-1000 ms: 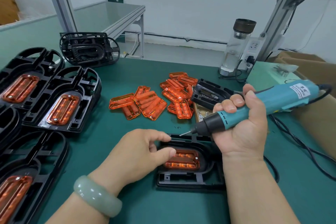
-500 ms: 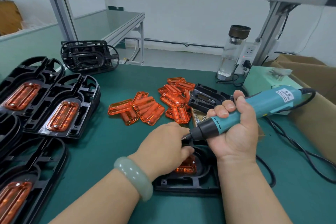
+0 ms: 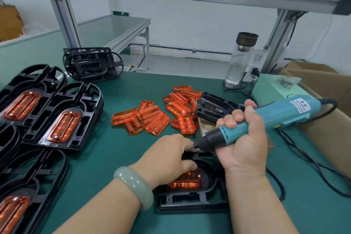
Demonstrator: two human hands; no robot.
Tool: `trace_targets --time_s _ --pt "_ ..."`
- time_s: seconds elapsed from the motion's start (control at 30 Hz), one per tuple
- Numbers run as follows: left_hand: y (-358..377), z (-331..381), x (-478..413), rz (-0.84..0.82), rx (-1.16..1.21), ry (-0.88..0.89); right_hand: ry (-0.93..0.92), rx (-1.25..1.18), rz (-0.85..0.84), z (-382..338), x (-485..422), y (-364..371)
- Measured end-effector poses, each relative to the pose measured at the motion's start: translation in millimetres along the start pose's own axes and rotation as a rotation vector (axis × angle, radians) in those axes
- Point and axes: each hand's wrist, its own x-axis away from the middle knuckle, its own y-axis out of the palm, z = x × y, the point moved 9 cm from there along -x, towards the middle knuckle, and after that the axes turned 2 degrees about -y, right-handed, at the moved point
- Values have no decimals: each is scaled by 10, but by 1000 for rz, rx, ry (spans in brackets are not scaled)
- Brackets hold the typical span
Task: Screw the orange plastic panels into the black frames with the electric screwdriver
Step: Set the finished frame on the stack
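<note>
A black frame point(image 3: 191, 200) lies on the green table in front of me with an orange panel point(image 3: 187, 181) seated in it. My left hand point(image 3: 167, 159) rests on the far end of that panel and frame, fingers curled over it and reaching up to the screwdriver's bit. My right hand point(image 3: 245, 144) grips the teal electric screwdriver point(image 3: 266, 119), held slanted with its black nose pointing left at my left fingertips. The bit's tip is hidden behind my left fingers. Loose orange panels point(image 3: 155, 118) lie in a heap beyond.
Several black frames with orange panels point(image 3: 62, 119) line the left side. An empty black frame point(image 3: 93, 64) sits at the back left. Another black part point(image 3: 212, 109) and a box of screws point(image 3: 206, 128) lie by the heap. A glass bottle point(image 3: 240, 61), power strip and cardboard boxes stand right; the cable point(image 3: 311, 165) trails rightward.
My left hand has moved from the panel's left end up over its far end toward the screwdriver's bit. The screwdriver has lowered slightly, its nose meeting my left fingers.
</note>
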Motion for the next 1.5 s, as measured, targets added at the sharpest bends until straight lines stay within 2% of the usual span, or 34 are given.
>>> trace_targets --time_s 0.2,0.33,0.57,0.73,1.2,1.5 --pt "-71 -210 31 -15 -62 -101 -14 -26 -3 -50 -22 -20" --pt "-28 -113 34 -2 -152 -56 -13 -43 16 -65 -19 -32" --pt "-76 -121 88 107 -159 -49 -5 -66 67 -63 -42 -86" --pt "-273 -209 220 226 -172 -107 -4 -92 56 -75 -51 -92" --pt "-1073 -719 1027 563 -137 -383 31 -73 84 1 -14 -124" --pt "-1921 -1273 1220 669 -294 -609 47 -44 119 66 12 -148"
